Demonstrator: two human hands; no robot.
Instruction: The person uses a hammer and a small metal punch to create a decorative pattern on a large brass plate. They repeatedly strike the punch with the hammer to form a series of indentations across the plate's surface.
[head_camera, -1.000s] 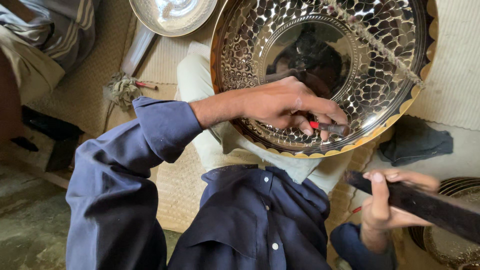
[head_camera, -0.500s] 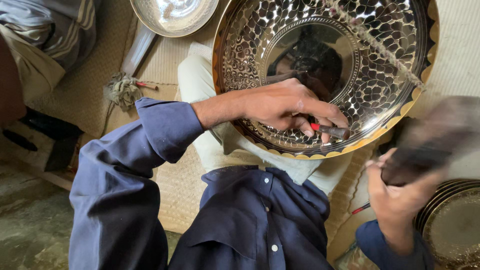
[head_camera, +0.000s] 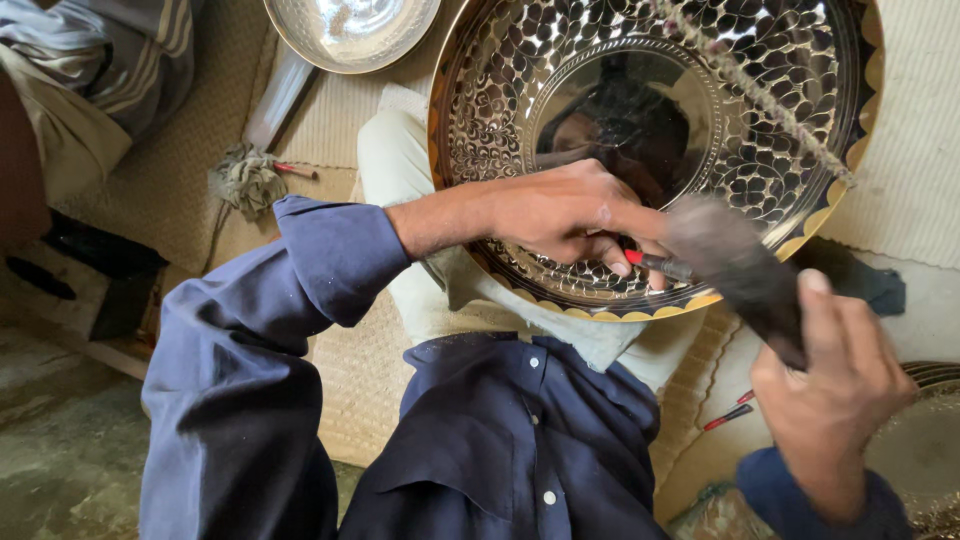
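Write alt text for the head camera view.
A left hand holds a small red-tipped tool against a large engraved metal tray, while the right hand swings a blurred dark bar onto it.

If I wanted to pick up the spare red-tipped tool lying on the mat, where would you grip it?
Grip the red-tipped tool around the middle of its thin shaft, coming from above. It lies flat and slanted on the mat, just left of the right hand, so a fingertip pinch suits it.

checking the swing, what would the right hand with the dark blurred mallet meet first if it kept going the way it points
Probably the slim red-tipped tool held by the left hand against the engraved round brass tray; the right hand aims its mallet there, though blur hides depth.
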